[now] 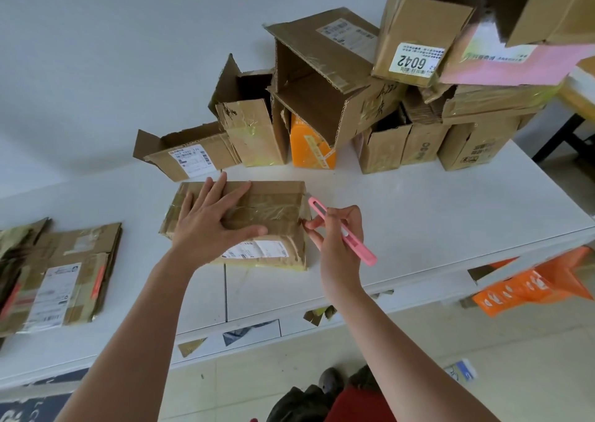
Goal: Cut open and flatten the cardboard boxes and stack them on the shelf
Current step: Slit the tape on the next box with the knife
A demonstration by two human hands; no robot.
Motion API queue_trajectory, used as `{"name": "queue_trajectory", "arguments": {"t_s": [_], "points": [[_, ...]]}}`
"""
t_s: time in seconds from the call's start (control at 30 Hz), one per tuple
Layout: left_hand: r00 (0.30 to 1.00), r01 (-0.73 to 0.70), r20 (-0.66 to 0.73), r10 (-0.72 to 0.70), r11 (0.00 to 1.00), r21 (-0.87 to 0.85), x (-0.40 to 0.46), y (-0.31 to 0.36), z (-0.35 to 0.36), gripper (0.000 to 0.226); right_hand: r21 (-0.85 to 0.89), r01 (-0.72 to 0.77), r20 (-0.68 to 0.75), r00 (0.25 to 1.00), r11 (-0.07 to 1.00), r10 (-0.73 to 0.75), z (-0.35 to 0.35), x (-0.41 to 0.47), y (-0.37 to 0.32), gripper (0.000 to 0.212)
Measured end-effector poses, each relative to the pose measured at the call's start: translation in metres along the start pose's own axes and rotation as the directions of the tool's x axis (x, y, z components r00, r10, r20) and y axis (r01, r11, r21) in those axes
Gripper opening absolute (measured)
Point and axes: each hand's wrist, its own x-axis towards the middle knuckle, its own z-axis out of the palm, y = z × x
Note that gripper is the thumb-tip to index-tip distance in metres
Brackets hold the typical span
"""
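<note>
Head view: our left hand [211,222] presses flat on the taped box [277,210] on the counter [418,215]; our right hand [338,238] grips a pink cutter [346,233].

Under the left hand [209,225], a brown cardboard box [277,215] with glossy clear tape, yellow-green edging and a white barcoded label. The right hand [338,244] holds a pink cutter [351,241]. Beyond the hands, brown boxes [325,77], one orange box [310,147], a pink-sided one [502,67]. The table [450,212] is white. Left of the left hand, brown flattened cardboard [74,270] with a white label and an orange-red strip.
</note>
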Motion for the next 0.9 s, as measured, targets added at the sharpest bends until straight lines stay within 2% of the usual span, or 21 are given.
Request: {"name": "queue_trajectory", "arguments": {"t_s": [0.17, 0.33, 0.5, 0.67, 0.9], "points": [[0.999, -0.027, 0.028, 0.028, 0.999, -0.028, 0.003, -0.001, -0.003, 0.099, 0.0, -0.041, -0.009, 0.999, 0.999, 0.041, 0.002, 0.008, -0.001, 0.022], [0.999, -0.025, 0.022, 0.025, 0.999, -0.031, 0.003, -0.001, -0.001, 0.098, -0.008, -0.065, -0.004, 0.998, 0.998, 0.064, -0.001, 0.009, -0.004, 0.027], [1.0, -0.021, 0.016, 0.021, 0.999, -0.035, 0.002, -0.001, -0.001, 0.098, -0.044, 0.008, 0.033, 0.999, 0.999, -0.006, -0.006, -0.002, 0.003, 0.038], [1.0, -0.015, 0.016, 0.016, 0.999, -0.036, 0.005, -0.001, -0.001, 0.097, -0.077, 0.055, 0.064, 0.997, 0.996, -0.05, -0.011, -0.015, 0.01, 0.027], [1.0, -0.021, 0.012, 0.022, 0.999, -0.036, 0.007, -0.002, -0.001, 0.097, -0.084, 0.103, 0.113, 0.989, 0.991, -0.093, -0.015, -0.024, 0.01, 0.024]]}}
